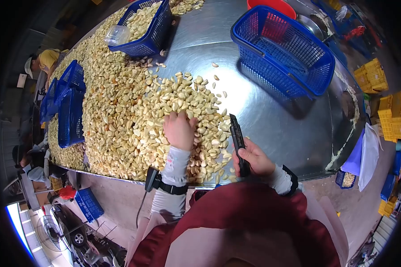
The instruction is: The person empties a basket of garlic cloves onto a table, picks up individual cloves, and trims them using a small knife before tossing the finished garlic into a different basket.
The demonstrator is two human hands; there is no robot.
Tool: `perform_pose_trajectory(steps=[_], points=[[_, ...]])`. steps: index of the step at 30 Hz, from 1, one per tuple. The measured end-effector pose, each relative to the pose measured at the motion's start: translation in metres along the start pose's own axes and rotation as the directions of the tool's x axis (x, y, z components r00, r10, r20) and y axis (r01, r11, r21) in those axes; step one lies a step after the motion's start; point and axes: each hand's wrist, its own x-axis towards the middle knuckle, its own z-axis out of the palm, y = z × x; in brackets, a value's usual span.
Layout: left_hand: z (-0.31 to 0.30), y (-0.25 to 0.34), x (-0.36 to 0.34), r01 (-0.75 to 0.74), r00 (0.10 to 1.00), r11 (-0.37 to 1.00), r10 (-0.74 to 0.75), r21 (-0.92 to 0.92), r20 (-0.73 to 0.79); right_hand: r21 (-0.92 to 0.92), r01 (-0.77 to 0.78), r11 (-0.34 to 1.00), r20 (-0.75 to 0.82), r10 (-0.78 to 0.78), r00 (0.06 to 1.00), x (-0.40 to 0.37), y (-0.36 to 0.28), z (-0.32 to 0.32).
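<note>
My left hand [180, 130] reaches into a big heap of pale cream cloves [120, 120] that look like peeled garlic. Its fingers are bent and a little apart, the thumb stands off to the side, and the tips are partly hidden among the cloves. Wrapped round the handle of a black utility knife [238, 142], my right hand [254, 159] hovers at the heap's right edge. The knife points up and away from me. Loose cloves lie scattered just left of it on the metal table [289, 142].
A blue basket [285, 53] stands at the back right, beside a red bowl [274, 6]. Another blue basket [153, 33] holds cloves and a clear plastic box [117, 35]. More blue baskets [70, 111] sit at left. Co-workers [47, 60] are along the left side.
</note>
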Motion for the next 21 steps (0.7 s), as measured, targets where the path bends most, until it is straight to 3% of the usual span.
perform_pose_trajectory(steps=[1, 4, 6, 8, 9, 10, 11, 12, 13, 14, 16, 18, 20, 21], points=[[0.006, -0.002, 0.004, 0.004, 0.994, 0.993, -0.016, 0.121, 0.104, -0.081, -0.017, 0.997, -0.058, 0.013, 0.998, 0.002, -0.002, -0.001], [0.011, -0.005, 0.015, 0.019, 0.988, 0.992, -0.038, 0.127, 0.149, -0.24, -0.092, 0.966, -0.153, 0.056, 0.987, 0.007, -0.005, -0.012], [0.016, -0.013, 0.015, 0.014, 0.995, 0.996, -0.022, 0.083, 0.1, -0.317, -0.143, 0.938, -0.195, 0.083, 0.977, 0.008, -0.003, -0.021], [0.018, -0.021, 0.011, -0.001, 0.998, 0.974, -0.014, -0.225, -0.065, -0.386, -0.105, 0.916, -0.047, 0.094, 0.994, 0.007, -0.001, -0.029], [0.0, -0.01, 0.008, 0.224, 0.974, 0.864, -0.191, -0.45, 0.118, -0.379, -0.115, 0.918, -0.051, 0.103, 0.993, 0.005, 0.0, -0.03], [-0.008, -0.003, 0.0, 0.231, 0.973, 0.864, -0.195, -0.447, 0.126, -0.369, -0.073, 0.926, -0.034, 0.065, 0.997, 0.003, -0.001, -0.029], [-0.014, 0.003, -0.008, 0.437, 0.9, 0.536, -0.259, -0.722, 0.352, -0.359, -0.031, 0.933, -0.017, 0.027, 0.999, 0.002, 0.0, -0.029], [-0.017, 0.005, -0.016, 0.591, 0.798, 0.094, -0.21, -0.801, 0.565, -0.354, -0.036, 0.935, -0.019, 0.031, 0.999, 0.001, 0.002, -0.03], [-0.015, 0.002, -0.027, 0.664, 0.744, 0.021, -0.111, -0.747, 0.659, -0.393, -0.042, 0.918, -0.049, 0.025, 0.998, 0.0, 0.004, -0.03], [-0.013, 0.004, -0.036, 0.668, 0.741, 0.022, -0.112, -0.743, 0.663, -0.433, -0.05, 0.9, -0.08, 0.017, 0.997, -0.001, 0.006, -0.03], [-0.011, 0.012, -0.05, 0.773, 0.571, -0.331, -0.009, -0.541, 0.821, -0.363, 0.019, 0.931, -0.059, -0.043, 0.997, 0.001, 0.011, -0.035], [-0.011, 0.01, -0.06, 0.778, 0.581, -0.33, 0.055, -0.535, 0.812, -0.289, 0.084, 0.954, -0.04, -0.1, 0.994, 0.002, 0.015, -0.036], [-0.014, 0.016, -0.066, 0.729, 0.684, -0.069, 0.011, -0.681, 0.73, -0.351, 0.169, 0.921, -0.038, -0.194, 0.98, 0.002, 0.015, -0.036], [-0.012, 0.013, -0.068, 0.756, 0.654, -0.004, 0.046, -0.655, 0.755, -0.265, 0.023, 0.964, 0.07, -0.004, 0.998, 0.002, 0.016, -0.054]])
